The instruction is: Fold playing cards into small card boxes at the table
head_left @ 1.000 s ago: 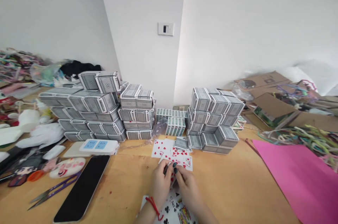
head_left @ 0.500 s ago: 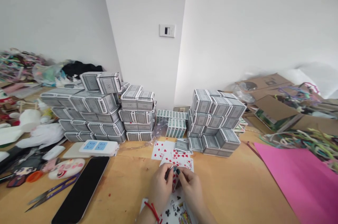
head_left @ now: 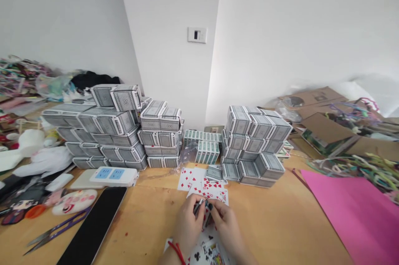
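Observation:
My left hand, with a red cord on its wrist, pinches a playing card between thumb and fingertips. The fingers of my right hand close on the same card from the other side. It looks bent or folded, though my fingers hide most of it. Loose face-up cards with red pips lie just beyond my hands. Under my wrists are more cards, including a king of clubs. A small folded card piece rests on the far cards, beside the right stack of card blocks.
Taller stacks of card blocks stand at back left, with green-backed blocks in the middle. At left lie a phone, purple-handled snips and a power strip. Pink paper and cardboard boxes are at right.
Both hands stay at nearly the same spot, still on the card, with small shifts of the fingertips. The view has moved slightly; nothing else has visibly changed.

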The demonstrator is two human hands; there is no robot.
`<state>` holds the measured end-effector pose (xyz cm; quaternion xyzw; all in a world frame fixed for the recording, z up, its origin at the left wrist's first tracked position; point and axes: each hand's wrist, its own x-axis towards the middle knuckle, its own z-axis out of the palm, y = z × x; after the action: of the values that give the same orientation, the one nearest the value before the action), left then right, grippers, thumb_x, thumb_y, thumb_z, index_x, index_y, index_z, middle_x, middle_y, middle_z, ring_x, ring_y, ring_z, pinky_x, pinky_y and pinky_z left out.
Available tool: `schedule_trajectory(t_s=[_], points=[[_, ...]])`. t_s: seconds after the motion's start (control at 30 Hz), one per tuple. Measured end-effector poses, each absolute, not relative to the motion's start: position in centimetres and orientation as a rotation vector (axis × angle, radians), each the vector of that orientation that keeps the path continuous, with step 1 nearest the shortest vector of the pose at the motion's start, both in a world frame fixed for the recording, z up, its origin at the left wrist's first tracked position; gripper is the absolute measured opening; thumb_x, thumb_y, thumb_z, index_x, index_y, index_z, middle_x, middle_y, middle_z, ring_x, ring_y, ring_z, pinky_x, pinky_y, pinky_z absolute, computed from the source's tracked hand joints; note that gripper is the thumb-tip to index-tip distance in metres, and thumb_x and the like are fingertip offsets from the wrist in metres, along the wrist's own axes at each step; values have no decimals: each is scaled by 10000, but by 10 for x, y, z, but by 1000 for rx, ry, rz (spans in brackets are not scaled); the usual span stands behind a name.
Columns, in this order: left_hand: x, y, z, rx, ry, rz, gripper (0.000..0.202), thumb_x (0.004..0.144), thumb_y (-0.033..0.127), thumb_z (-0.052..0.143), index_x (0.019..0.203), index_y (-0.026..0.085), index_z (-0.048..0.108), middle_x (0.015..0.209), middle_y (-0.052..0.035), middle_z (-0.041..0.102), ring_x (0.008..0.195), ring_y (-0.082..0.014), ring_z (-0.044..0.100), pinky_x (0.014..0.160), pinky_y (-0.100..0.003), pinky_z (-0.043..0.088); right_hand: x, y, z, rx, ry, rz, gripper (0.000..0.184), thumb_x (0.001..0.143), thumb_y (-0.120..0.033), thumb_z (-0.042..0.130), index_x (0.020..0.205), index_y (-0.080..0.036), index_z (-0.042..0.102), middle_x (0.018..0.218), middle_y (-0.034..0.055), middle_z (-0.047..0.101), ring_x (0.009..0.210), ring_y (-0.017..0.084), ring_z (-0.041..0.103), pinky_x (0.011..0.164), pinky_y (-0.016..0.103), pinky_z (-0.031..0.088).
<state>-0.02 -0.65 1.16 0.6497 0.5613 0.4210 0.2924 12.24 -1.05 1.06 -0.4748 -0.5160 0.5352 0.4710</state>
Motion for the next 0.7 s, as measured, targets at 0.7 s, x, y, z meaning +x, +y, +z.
schedule_trajectory(t_s=[0.7], points=[[1,-9,23,1446,1337,1275,222,792,360,454,811,176,576,785,-45,632,740,-179,567,691,-272,446,117,-8,14,-1076,-964,1485,327,695,-482,592,698,-162,528,540,-29,481,449,94,430,444,207,362]])
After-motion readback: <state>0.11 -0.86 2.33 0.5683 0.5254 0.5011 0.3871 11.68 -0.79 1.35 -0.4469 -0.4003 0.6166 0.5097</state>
